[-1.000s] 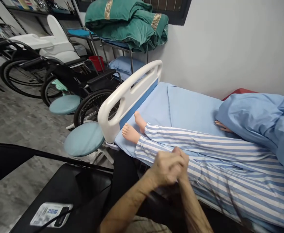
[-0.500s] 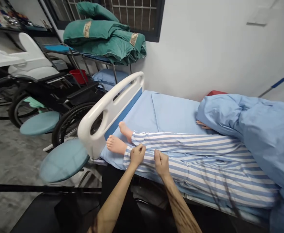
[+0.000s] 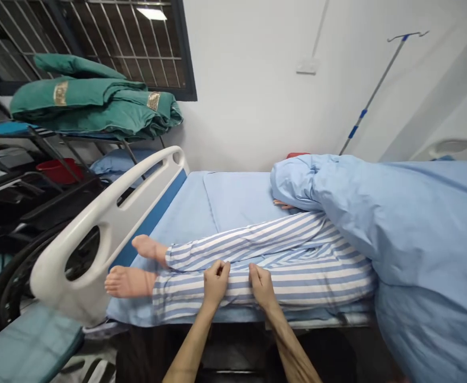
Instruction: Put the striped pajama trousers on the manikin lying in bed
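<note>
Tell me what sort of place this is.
Most likely a hospital ward or a care training room. A hospital bed holds a figure in striped patient pyjamas, an IV pole stands behind it, and a wheelchair sits alongside.
</note>
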The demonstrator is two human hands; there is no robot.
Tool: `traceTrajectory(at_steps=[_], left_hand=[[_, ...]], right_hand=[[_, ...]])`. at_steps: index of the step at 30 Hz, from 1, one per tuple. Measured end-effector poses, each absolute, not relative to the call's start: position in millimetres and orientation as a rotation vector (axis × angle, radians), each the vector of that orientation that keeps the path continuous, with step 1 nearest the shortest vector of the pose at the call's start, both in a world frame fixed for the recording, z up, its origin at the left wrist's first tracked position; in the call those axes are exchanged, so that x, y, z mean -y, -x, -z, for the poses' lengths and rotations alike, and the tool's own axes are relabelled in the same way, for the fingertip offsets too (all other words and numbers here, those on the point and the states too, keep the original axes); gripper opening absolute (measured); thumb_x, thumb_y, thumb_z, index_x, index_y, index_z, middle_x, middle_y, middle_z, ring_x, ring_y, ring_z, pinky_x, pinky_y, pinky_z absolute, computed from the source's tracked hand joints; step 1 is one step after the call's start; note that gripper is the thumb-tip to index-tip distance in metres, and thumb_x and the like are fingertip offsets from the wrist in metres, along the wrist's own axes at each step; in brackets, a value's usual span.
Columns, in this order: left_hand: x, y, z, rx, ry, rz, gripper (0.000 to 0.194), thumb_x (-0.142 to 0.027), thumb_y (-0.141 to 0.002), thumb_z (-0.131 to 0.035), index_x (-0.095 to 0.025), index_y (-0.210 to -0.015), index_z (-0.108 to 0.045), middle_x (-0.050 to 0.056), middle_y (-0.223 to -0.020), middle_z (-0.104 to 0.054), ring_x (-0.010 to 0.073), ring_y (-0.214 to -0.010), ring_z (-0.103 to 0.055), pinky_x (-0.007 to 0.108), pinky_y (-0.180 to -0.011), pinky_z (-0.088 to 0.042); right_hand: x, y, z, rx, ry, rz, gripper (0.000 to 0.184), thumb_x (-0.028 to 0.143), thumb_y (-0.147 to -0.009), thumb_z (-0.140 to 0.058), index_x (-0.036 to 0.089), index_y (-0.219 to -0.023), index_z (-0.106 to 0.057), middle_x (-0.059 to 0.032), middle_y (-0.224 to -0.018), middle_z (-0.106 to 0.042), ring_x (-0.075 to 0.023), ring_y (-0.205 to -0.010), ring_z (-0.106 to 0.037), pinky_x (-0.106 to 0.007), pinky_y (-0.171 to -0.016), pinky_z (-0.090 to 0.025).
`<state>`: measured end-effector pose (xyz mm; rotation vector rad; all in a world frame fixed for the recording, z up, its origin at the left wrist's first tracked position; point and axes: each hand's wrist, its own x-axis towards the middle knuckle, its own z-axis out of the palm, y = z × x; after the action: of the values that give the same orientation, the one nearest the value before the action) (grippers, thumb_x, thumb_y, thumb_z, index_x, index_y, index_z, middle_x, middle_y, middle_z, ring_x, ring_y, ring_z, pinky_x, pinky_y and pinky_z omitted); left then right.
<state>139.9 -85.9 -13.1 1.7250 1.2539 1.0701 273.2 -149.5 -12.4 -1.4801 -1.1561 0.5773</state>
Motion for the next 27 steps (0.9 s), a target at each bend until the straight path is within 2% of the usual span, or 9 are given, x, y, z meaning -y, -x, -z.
traceTrajectory(at_steps=[6,10,15,18,21,27], left_hand=[[96,-189,3,-1.368,-1.738,-1.015,0.032,-0.035,-0.075,-0.047,-0.019,-0.051,-0.033,-0.005,-0.049,-0.030,0.0088,-0.053,-0.032,0.022,-0.055,-0.029],[110,-231,-11,-1.168,-1.671,-1.060,0.034,-0.039,-0.077,-0.048,-0.019,-0.053,-0.033,-0.006,-0.051,-0.030,0.0083,-0.053,-0.032,0.022,-0.054,-0.029],[146,-289,-20,-0.979,-1.648,-0.845,0.034,-0.038,-0.075,-0.050,-0.019,-0.050,-0.036,-0.005,-0.049,-0.034,0.0083,-0.051,-0.034,0.022,-0.053,-0.030],[158,-322,-24,-0.820,-1.639,-0.827,0.034,-0.038,-0.076,-0.050,-0.019,-0.051,-0.038,-0.005,-0.049,-0.036,0.0081,-0.051,-0.035,0.022,-0.053,-0.031],[161,-352,-18,-0.742,-1.678,-0.815,0.034,-0.037,-0.079,-0.046,-0.019,-0.051,-0.037,-0.004,-0.049,-0.037,0.0085,-0.051,-0.036,0.023,-0.054,-0.031],[164,-372,9,-0.900,-1.954,-0.782,0.032,-0.030,-0.080,-0.043,-0.018,-0.051,-0.035,-0.005,-0.049,-0.033,0.0081,-0.052,-0.034,0.023,-0.056,-0.026]], right_hand=[[173,-312,10,1.067,1.445,-0.477,0.041,0.039,-0.091,-0.036,0.020,-0.055,-0.034,0.0037,-0.049,-0.035,-0.0106,-0.049,-0.035,-0.026,-0.053,-0.025],[187,-340,6,1.116,1.500,-0.382,0.039,0.036,-0.091,-0.037,0.019,-0.056,-0.036,0.0039,-0.050,-0.036,-0.0099,-0.049,-0.035,-0.026,-0.053,-0.023],[204,-382,-3,0.883,1.592,-0.158,0.038,0.035,-0.092,-0.036,0.019,-0.057,-0.039,0.0039,-0.050,-0.037,-0.0098,-0.050,-0.036,-0.026,-0.055,-0.026],[213,-402,3,0.941,1.573,-0.226,0.039,0.037,-0.091,-0.036,0.019,-0.058,-0.042,0.0028,-0.051,-0.042,-0.0102,-0.051,-0.039,-0.025,-0.054,-0.028],[223,-419,-2,0.853,1.499,-0.241,0.042,0.040,-0.093,-0.032,0.019,-0.057,-0.040,0.0028,-0.051,-0.042,-0.0100,-0.051,-0.039,-0.024,-0.053,-0.030],[241,-485,-12,0.803,1.689,0.042,0.044,0.043,-0.091,-0.032,0.019,-0.055,-0.038,0.0028,-0.047,-0.039,-0.0098,-0.049,-0.037,-0.025,-0.052,-0.029]])
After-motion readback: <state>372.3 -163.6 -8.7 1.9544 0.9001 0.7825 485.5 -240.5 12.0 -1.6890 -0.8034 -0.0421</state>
